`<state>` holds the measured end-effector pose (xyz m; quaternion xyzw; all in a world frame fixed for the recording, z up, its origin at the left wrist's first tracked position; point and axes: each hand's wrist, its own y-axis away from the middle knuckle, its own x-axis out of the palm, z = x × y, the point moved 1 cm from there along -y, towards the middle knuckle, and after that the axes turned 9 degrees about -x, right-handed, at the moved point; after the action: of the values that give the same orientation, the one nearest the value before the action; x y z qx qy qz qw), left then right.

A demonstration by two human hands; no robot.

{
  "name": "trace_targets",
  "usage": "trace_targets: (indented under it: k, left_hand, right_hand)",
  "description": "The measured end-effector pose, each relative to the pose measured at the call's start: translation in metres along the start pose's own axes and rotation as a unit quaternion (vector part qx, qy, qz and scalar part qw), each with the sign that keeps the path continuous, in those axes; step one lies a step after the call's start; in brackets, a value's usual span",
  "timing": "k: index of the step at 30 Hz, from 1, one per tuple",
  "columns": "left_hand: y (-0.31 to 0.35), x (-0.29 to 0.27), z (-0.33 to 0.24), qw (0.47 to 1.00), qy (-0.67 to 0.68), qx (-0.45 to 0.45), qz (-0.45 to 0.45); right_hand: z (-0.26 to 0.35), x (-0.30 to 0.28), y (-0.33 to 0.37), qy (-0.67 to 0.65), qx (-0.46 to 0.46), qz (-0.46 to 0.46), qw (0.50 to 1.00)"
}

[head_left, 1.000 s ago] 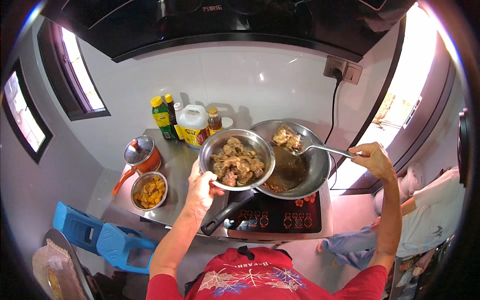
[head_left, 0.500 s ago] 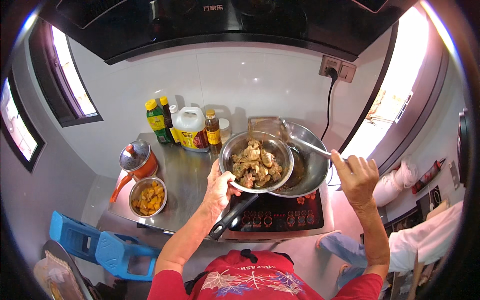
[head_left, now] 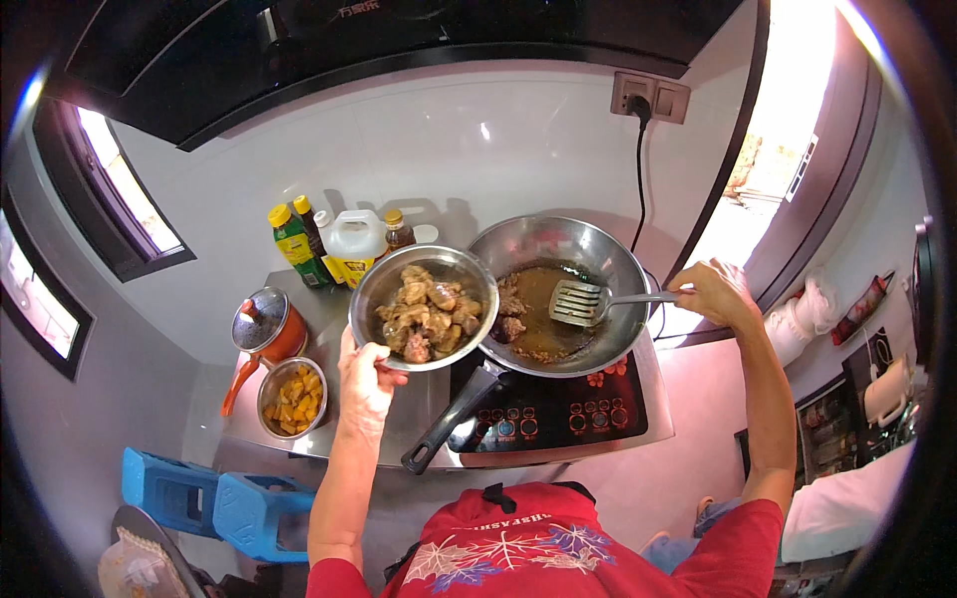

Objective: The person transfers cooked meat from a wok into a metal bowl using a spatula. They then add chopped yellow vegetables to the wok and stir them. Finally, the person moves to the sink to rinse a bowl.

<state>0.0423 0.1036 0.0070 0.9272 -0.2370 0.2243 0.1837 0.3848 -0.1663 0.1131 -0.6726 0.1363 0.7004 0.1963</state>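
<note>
My left hand [head_left: 369, 387] grips the near rim of a metal bowl [head_left: 371, 334], which is tilted and heaped with browned meat pieces [head_left: 427, 317]. The bowl overlaps the left edge of a frying pan [head_left: 613, 261] and hides part of it. In the pan lie brownish oil [head_left: 541, 291] and a few meat pieces [head_left: 510, 327] on the left side. My right hand [head_left: 720, 291] is closed round the handle of a slotted spatula [head_left: 578, 303], whose head is over the oil in the pan. The pan's black handle [head_left: 454, 417] points toward me, untouched.
The pan stands on a black induction cooktop [head_left: 558, 419]. To the left are a bowl of orange-yellow chunks [head_left: 295, 401] and an orange lidded saucepan [head_left: 284, 334]. Several bottles [head_left: 299, 249] line the wall. Blue stools [head_left: 244, 503] stand below; another person's sleeve [head_left: 847, 498] shows at the right.
The bowl has moved left, uncovering more of the pan. The spatula has come down from the pan's far side to its middle. Meat pieces now show in the pan. My view has shifted.
</note>
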Motion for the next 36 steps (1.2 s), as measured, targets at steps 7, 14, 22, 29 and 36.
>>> trace_targets:
  k: [7,14,22,29,36]
  left_hand:
    - [0.014,-0.025,0.005,0.998,-0.016,0.008,-0.064]
    - [0.028,-0.018,0.006,0.994,-0.016,0.025,-0.101]
    - [0.031,-0.018,0.008,0.996,-0.001,0.029,-0.084]
    - [0.03,-0.011,0.006,0.997,0.005,0.026,-0.068]
    - [0.027,0.001,0.0,0.997,0.005,0.036,-0.063]
  right_hand:
    - [-0.007,0.037,-0.043,-0.05,-0.083,0.094,0.991]
    - [-0.011,0.102,-0.07,-0.149,-0.078,0.048,0.985]
    - [-0.014,0.113,-0.076,-0.207,-0.154,0.004,0.966]
    - [-0.022,0.086,-0.064,-0.248,-0.087,0.04,0.964]
    - [-0.036,0.038,-0.048,-0.254,-0.123,-0.022,0.959]
